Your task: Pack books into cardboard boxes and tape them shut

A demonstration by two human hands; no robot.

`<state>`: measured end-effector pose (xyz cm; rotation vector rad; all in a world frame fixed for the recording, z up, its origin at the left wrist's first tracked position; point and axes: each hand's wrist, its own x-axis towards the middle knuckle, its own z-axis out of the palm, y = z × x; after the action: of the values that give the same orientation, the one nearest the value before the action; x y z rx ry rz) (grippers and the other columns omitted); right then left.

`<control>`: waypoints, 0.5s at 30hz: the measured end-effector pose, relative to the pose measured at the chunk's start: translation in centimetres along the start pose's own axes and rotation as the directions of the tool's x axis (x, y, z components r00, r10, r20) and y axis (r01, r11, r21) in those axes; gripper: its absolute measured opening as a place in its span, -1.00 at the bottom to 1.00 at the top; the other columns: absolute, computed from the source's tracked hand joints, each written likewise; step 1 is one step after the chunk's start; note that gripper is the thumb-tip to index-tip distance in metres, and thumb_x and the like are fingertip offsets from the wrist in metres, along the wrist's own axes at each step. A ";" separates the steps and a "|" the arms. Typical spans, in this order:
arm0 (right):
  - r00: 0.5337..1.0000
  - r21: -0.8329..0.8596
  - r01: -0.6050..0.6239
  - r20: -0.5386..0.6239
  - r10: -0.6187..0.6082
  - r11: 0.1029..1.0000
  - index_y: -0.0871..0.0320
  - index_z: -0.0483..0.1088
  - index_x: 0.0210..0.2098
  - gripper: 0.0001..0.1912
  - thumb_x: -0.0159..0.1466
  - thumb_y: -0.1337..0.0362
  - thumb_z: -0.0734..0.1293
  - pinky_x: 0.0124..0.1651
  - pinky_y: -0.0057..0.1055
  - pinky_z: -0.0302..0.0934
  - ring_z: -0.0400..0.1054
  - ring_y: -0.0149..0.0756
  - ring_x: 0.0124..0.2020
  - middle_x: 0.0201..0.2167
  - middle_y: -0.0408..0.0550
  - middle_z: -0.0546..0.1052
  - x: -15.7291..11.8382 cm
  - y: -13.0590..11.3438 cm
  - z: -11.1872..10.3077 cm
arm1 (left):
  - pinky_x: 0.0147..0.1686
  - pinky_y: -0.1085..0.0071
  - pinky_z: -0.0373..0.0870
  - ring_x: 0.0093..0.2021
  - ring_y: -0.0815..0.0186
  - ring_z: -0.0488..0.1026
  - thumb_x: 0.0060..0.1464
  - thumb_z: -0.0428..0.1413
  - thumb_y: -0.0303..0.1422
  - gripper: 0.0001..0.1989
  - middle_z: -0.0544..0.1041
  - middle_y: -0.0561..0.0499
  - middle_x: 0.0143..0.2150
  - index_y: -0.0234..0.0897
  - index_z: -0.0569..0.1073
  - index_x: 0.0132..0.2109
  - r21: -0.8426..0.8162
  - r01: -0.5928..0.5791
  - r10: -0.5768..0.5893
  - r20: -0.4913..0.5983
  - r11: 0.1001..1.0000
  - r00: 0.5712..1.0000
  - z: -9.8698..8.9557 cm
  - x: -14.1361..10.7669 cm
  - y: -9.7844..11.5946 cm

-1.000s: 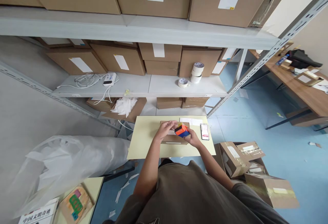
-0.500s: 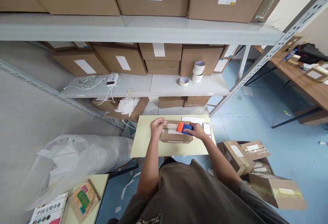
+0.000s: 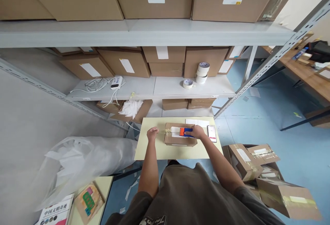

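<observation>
A brown cardboard box (image 3: pixel 180 142) lies on a pale yellow tabletop (image 3: pixel 144 149), with clear tape across its left end and white labels on top. My right hand (image 3: pixel 197 132) grips a small blue tool with an orange end (image 3: pixel 182 131), resting against the label on the box top; its exact kind does not show. To the left of the box, apart from it, my left hand (image 3: pixel 152 133) is closed with curled fingers. Whether something small is pinched there cannot be made out.
A phone (image 3: pixel 211 134) and a white sheet (image 3: pixel 197 123) lie beyond and right of the box. Tape rolls (image 3: pixel 201 73) and a power strip (image 3: pixel 116 82) sit on the shelf ahead. Boxes (image 3: pixel 247 161) crowd the floor at right; a plastic bag (image 3: pixel 103 153) bulges at left.
My left hand has come off the box's left end and moved left, its fingers more curled. My right hand still holds the tool on the box top. The view has shifted slightly.
</observation>
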<state>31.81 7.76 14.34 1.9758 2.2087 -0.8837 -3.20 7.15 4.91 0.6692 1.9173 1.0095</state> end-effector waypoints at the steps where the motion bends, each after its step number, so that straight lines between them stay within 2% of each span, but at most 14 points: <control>1: 1.000 -0.003 -0.012 0.008 0.012 1.000 0.10 0.64 -0.26 -0.43 0.20 -0.32 0.48 -0.25 -0.35 0.22 0.57 -0.04 -0.20 -0.24 0.11 0.68 0.1 -0.3 0.0 | -0.22 0.21 0.64 -0.21 0.01 0.72 -0.11 0.32 -0.36 -0.55 0.69 -0.10 -0.40 -0.39 0.67 -0.01 -0.005 0.014 -0.014 0.002 1.000 1.000 0.4 0.1 -0.6; 5: 0.998 -0.056 -0.037 0.057 0.041 0.998 0.11 0.65 -0.16 -0.40 0.24 -0.32 0.45 -0.18 -0.36 0.30 0.59 -0.04 -0.10 -0.11 0.12 0.69 0.0 -1.1 -0.3 | -0.24 0.30 0.61 -0.26 0.09 0.71 -0.09 0.40 -0.36 -0.51 0.70 -0.15 -0.35 -0.43 0.64 0.03 -0.021 0.061 -0.060 0.029 0.998 0.998 3.3 -0.6 -2.7; 9: 0.995 -0.087 -0.072 0.061 0.078 0.994 0.12 0.65 -0.07 -0.36 0.26 -0.32 0.42 -0.10 -0.36 0.33 0.58 -0.02 -0.01 -0.04 0.14 0.68 -0.2 -1.5 -0.6 | -0.19 0.29 0.60 -0.23 0.12 0.71 0.03 0.41 -0.21 -0.39 0.72 -0.18 -0.22 -0.37 0.55 0.20 0.004 0.083 -0.083 0.045 0.997 0.996 5.6 -2.1 -4.5; 12: 0.994 -0.087 -0.088 0.057 0.093 0.992 0.11 0.65 -0.06 -0.35 0.24 -0.33 0.42 -0.09 -0.36 0.33 0.58 -0.01 0.01 -0.05 0.13 0.68 -0.1 -1.4 -0.5 | -0.08 0.21 0.59 -0.05 0.01 0.70 0.09 0.37 -0.09 -0.36 0.72 -0.26 -0.06 -0.33 0.52 0.23 0.071 0.069 -0.071 0.038 0.995 0.997 5.4 -2.3 -5.0; 15: 0.993 -0.075 -0.100 0.063 0.105 0.992 0.10 0.65 -0.05 -0.33 0.22 -0.35 0.43 -0.11 -0.37 0.34 0.59 -0.02 -0.01 -0.05 0.11 0.69 0.1 -1.3 -0.3 | 0.15 0.21 0.49 0.24 -0.01 0.56 0.24 0.23 -0.04 -0.52 0.65 -0.26 0.16 -0.25 0.57 0.15 0.143 0.013 -0.016 0.022 0.990 1.000 4.6 -1.8 -4.5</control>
<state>30.68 7.98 15.04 1.9768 2.0532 -0.8327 1.32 5.22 0.48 0.7433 1.9848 0.8578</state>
